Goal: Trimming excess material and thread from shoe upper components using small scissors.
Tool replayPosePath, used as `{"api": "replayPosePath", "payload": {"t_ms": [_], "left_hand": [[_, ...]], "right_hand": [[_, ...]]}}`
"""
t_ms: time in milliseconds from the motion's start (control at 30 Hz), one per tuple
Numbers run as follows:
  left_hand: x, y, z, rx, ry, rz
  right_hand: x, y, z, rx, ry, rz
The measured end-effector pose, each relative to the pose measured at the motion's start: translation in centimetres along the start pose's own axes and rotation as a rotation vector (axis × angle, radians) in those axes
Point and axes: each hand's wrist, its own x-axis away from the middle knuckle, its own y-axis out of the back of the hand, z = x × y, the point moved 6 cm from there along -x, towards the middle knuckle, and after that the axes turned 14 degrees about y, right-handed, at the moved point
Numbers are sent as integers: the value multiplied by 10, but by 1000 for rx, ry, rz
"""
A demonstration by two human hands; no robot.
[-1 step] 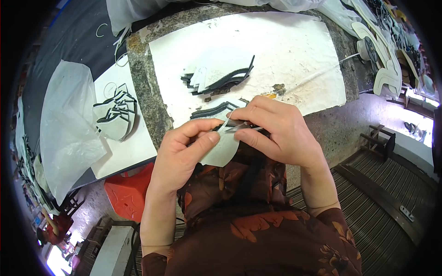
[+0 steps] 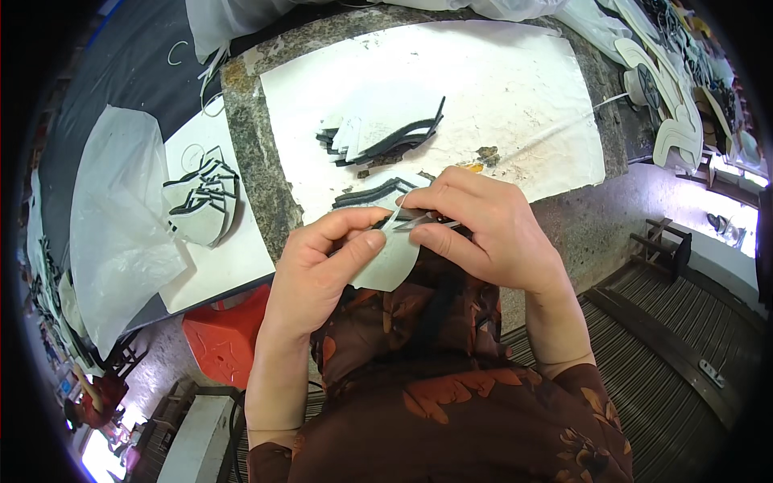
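Note:
My left hand (image 2: pixel 326 262) pinches a pale, flat cut piece (image 2: pixel 386 270), fabric-like with a dark edge, between thumb and forefinger. My right hand (image 2: pixel 481 229) is closed on a pair of scissors (image 2: pixel 415 223), whose metal blades point left to the upper edge of that piece. A thin white strip (image 2: pixel 396 211) rises between the fingertips of both hands. Part of the scissors' handles is hidden by my right fingers. Just beyond my hands lies a small stack of similar dark-edged pieces (image 2: pixel 370 196), partly covered by them.
A larger pile of dark-edged pieces (image 2: pixel 386 137) rests on the white sheet (image 2: pixel 499 80) over a stone slab (image 2: pixel 270 173). Further left are another pile (image 2: pixel 201 197) and a clear plastic bag (image 2: pixel 121 225). A red stool (image 2: pixel 221 342) stands below the table's left side.

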Motion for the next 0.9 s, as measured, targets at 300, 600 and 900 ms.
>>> {"api": "replayPosePath", "payload": {"t_ms": [300,600,900], "left_hand": [[-4,-12,7,-1,-24,34],[-4,-13,6,-27,-41,35],[-1,-15,1,42,-52,92]], "right_hand": [[6,-5,-10,-117,-72,-19],[7,-8,-16,-186,-92,-27],[8,-9,-15,-518,-381,-69]]}}
